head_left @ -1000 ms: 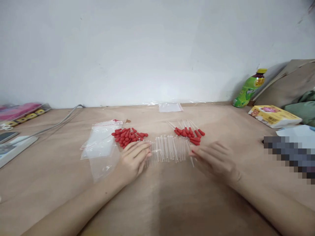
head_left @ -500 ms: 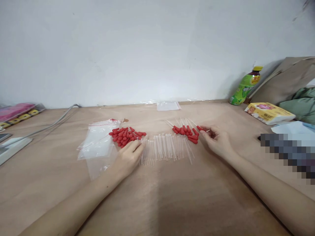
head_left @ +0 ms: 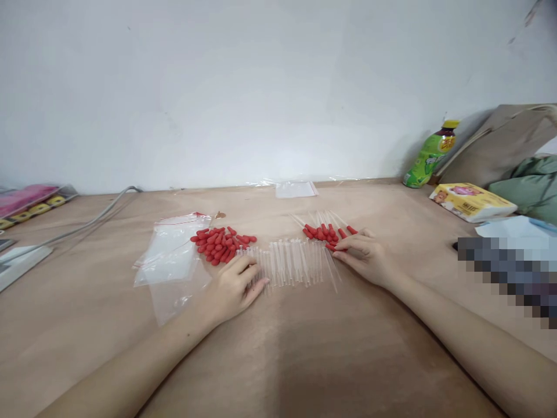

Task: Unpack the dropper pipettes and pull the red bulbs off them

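Observation:
A row of clear glass dropper tubes lies side by side in the middle of the table. My left hand rests over the row's left end, thumb apart from the fingers, holding nothing that I can see. Just beyond it is a heap of loose red rubber bulbs. To the right of the row lie several droppers with red bulbs fitted, their tubes pointing away from me. My right hand pinches a red rubber bulb at the near edge of that group; its fingertips partly cover the bulb.
Clear zip bags lie left of the bulbs, and a white packet lies by the wall. A green drink bottle and a yellow tissue pack stand at the right. A grey cable crosses the left side.
My right hand has moved left and nearer, from the far bulb to the nearest one. My left hand has shifted slightly nearer, its thumb now spread from the fingers.

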Tool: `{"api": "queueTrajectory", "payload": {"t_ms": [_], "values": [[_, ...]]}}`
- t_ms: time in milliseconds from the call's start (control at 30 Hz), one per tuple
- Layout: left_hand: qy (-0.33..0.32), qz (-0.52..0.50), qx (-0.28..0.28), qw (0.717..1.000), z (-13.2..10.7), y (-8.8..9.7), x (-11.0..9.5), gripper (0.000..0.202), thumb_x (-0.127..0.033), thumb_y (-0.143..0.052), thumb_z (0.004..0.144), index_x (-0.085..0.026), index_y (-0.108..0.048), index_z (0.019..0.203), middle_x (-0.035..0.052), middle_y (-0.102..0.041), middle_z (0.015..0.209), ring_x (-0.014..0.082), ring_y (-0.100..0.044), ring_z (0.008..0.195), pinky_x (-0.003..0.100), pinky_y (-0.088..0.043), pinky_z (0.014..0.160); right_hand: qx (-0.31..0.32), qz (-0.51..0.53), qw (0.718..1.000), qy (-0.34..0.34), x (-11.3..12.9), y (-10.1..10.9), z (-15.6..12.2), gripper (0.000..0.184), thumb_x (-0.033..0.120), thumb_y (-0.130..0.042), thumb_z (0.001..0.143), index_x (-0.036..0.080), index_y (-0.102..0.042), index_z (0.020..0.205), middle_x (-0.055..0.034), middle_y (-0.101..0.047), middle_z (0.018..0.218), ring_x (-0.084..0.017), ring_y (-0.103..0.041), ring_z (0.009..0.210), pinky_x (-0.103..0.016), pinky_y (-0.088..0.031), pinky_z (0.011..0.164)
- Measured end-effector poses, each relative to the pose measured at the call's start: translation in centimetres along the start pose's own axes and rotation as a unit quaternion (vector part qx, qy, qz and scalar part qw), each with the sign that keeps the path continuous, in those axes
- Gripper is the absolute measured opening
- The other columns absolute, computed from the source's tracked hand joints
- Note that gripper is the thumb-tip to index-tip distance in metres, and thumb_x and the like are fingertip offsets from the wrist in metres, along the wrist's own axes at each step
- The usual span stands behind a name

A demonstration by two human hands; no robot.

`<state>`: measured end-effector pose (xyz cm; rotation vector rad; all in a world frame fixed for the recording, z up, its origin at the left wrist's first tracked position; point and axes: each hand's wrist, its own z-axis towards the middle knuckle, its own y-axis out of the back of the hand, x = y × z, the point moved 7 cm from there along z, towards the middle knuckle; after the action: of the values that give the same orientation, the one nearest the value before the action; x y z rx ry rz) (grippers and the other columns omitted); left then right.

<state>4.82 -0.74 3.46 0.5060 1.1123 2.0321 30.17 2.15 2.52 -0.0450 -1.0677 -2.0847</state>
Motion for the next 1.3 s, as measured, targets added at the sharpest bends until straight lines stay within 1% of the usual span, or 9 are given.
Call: {"api": "queueTrajectory", "payload": {"t_ms": [100,200,333,433,800,933,1033,1167,1300], "values": [[0.001,0.001,0.011,1.0,0.0,0.1,-0.1,0.02,-0.03,-0.051,0.082,-0.014,-0.059,0.091,0.0104,-0.056,0.095,0.0184,-0.053,0.083,0.033,-0.048,0.073,-0.043,0.015,0.997,-0.061,-1.3,0.7,0.1,0.018,0.037,-0.059,0.075,0.022,-0.067,0.079,-0.0035,-0.065,0.082,-0.018,-0.058,0.08,-0.034,-0.045,0.076],[0.004,0.018,0.03,0.999,0.2,0.3,-0.1,0.023,-0.035,-0.053,0.08,-0.015,-0.061,0.088,0.0101,-0.058,0.094,0.0193,-0.054,0.081,0.035,-0.047,0.073,-0.088,-0.014,0.969,-0.231,-5.4,1.6,-0.6,0.03,0.044,-0.054,0.075,0.019,-0.068,0.083,-0.0047,-0.064,0.076,-0.015,-0.055,0.061,-0.028,-0.043,0.058],[-0.001,0.024,0.067,0.997,0.2,0.3,0.0,0.047,-0.049,-0.054,0.076,-0.015,-0.057,0.108,0.0135,-0.056,0.111,0.0266,-0.051,0.1,0.042,-0.043,0.083,-0.05,-0.041,0.922,-0.382,-10.0,1.4,-1.1,0.039,0.052,-0.055,0.069,0.017,-0.067,0.082,-0.0045,-0.063,0.064,-0.014,-0.052,0.052,-0.025,-0.037,0.048],[-0.039,0.021,0.131,0.99,-0.2,-0.6,-0.1,0.07,-0.056,-0.05,0.076,-0.014,-0.037,0.13,0.0161,-0.042,0.132,0.0301,-0.037,0.122,0.05,-0.03,0.099,0.002,-0.067,0.908,-0.413,-11.0,1.1,-0.4,0.04,0.055,-0.056,0.065,0.018,-0.066,0.076,-0.0052,-0.065,0.07,-0.016,-0.055,0.058,-0.025,-0.037,0.049],[-0.047,0.031,0.241,0.969,-0.7,-1.6,1.2,0.06,-0.046,-0.035,0.088,-0.021,-0.015,0.139,0.0073,-0.032,0.14,0.0201,-0.028,0.13,0.048,0.002,0.109,0.103,-0.123,0.867,-0.472,-10.9,0.3,0.6,0.033,0.047,-0.049,0.07,0.018,-0.058,0.056,-0.0026,-0.056,0.055,-0.016,-0.051,0.052,-0.026,-0.031,0.046],[-0.047,0.042,0.205,0.977,-0.5,-1.2,1.1,0.068,-0.048,-0.04,0.085,-0.017,-0.014,0.14,0.0113,-0.027,0.142,0.0258,-0.022,0.132,0.053,-0.003,0.108,-0.033,-0.073,0.914,-0.399,-8.4,1.9,1.3,0.03,0.045,-0.048,0.075,0.017,-0.058,0.07,-0.0045,-0.061,0.065,-0.017,-0.055,0.06,-0.026,-0.037,0.051],[-0.027,0.042,0.102,0.994,0.0,-0.1,0.7,0.069,-0.041,-0.045,0.084,-0.014,-0.014,0.14,0.0144,-0.027,0.141,0.028,-0.02,0.132,0.052,-0.013,0.107,-0.11,-0.028,0.963,-0.244,-3.2,2.5,1.7,0.027,0.043,-0.051,0.077,0.018,-0.059,0.083,-0.0048,-0.063,0.076,-0.017,-0.056,0.067,-0.027,-0.041,0.058],[-0.034,0.052,-0.051,0.997,0.5,1.6,-0.2,0.064,-0.025,-0.049,0.083,-0.016,-0.018,0.139,0.0154,-0.033,0.138,0.0286,-0.025,0.13,0.051,-0.023,0.104,-0.069,-0.048,0.996,0.009,5.0,0.7,0.7,0.023,0.029,-0.053,0.081,0.021,-0.059,0.102,-0.0037,-0.062,0.081,-0.016,-0.055,0.075,-0.031,-0.04,0.069],[-0.095,0.099,-0.049,0.989,1.0,1.2,-1.9,0.044,-0.02,-0.051,0.083,-0.021,-0.043,0.126,0.0121,-0.045,0.131,0.0284,-0.034,0.126,0.055,-0.024,0.102,-0.031,-0.067,0.99,0.119,8.7,-1.8,-0.8,0.015,0.02,-0.056,0.079,0.023,-0.063,0.092,-0.0011,-0.063,0.077,-0.013,-0.052,0.072,-0.031,-0.036,0.073]]}}
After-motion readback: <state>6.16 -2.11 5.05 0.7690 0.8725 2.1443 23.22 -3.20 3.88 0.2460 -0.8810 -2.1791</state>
